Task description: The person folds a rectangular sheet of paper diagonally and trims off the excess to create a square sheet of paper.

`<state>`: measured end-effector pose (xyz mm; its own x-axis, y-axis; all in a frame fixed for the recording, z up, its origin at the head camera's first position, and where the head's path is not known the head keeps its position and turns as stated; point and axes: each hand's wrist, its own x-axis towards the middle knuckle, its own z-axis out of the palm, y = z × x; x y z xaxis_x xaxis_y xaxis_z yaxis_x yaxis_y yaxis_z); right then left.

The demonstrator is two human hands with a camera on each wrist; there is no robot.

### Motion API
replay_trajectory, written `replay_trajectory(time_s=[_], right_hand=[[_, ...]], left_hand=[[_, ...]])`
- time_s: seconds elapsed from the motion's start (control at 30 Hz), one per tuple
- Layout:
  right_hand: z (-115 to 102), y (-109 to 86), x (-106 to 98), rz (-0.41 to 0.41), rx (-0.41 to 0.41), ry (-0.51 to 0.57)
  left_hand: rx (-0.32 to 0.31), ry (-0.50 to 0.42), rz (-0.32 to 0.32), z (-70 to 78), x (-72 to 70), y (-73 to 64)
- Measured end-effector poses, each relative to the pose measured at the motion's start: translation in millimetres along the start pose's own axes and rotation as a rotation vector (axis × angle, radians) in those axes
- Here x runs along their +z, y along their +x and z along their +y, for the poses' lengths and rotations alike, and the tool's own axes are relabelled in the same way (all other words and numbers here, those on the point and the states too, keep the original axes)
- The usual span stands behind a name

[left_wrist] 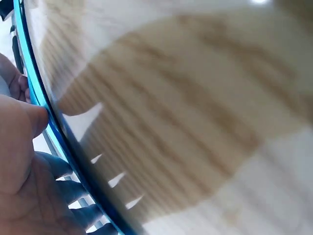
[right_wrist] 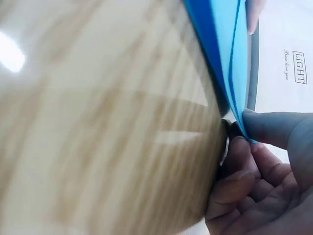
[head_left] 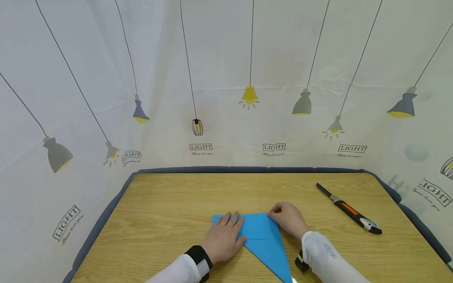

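A folded sheet of blue paper [head_left: 260, 228] lies on the wooden table, its long point reaching toward the front edge. On its left part my left hand [head_left: 225, 237] rests flat with the fingers spread. My right hand [head_left: 288, 219] pinches the paper's far right corner between thumb and curled fingers. In the right wrist view the paper [right_wrist: 232, 58] shows layered edges, and the right thumb [right_wrist: 269, 128] presses on it from one side. From the left wrist view, the left hand [left_wrist: 29, 181] lies along the paper's edge [left_wrist: 73, 156].
A utility knife [head_left: 348, 210] with a black and orange handle lies on the table [head_left: 159, 208] to the right of the paper. Dark padding [head_left: 226, 169] edges the table. Behind it hangs a white curtain [head_left: 226, 70] printed with lamps.
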<state>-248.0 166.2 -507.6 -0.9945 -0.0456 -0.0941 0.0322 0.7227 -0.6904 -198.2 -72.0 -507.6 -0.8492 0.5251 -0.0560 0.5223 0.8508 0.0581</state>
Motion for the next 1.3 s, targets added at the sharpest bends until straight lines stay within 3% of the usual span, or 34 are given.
replay_trajectory(time_s=[0.13,0.27,0.37,0.43,0.53,0.67,0.9,1.07,1.3], right_hand=[[-1,-3.3,-1,0.027,-0.097,-0.078],[-2,-9.8,-5,0.033,-0.335,-0.269],[0,-16.1,-10,-0.044,-0.507,-0.414],[3,-20.6,-13,-0.137,-0.569,-0.466],[10,-26.4,-15,-0.265,-0.591,-0.509],[17,-29.9,-14,-0.329,-0.574,-0.515],[18,-30.8,-14,-0.341,-0.552,-0.464],[17,-31.4,-14,-0.324,-0.568,-0.479],[14,-35.4,-12,-0.303,-0.592,-0.545]], left_hand=[[-0.008,0.010,-0.027,0.3,2.0,0.6],[-0.009,0.011,-0.043,-0.6,3.1,1.5],[-0.009,0.008,-0.048,-0.6,3.0,1.3],[-0.006,0.000,-0.048,-0.5,2.6,1.0],[-0.002,-0.015,-0.052,0.1,1.0,0.4],[-0.023,-0.004,-0.068,4.2,0.5,1.1],[-0.058,-0.015,-0.113,29.6,-3.7,-1.1],[-0.074,0.003,-0.100,48.8,-3.0,-2.8],[-0.092,0.080,-0.115,52.6,-3.5,-2.2]])
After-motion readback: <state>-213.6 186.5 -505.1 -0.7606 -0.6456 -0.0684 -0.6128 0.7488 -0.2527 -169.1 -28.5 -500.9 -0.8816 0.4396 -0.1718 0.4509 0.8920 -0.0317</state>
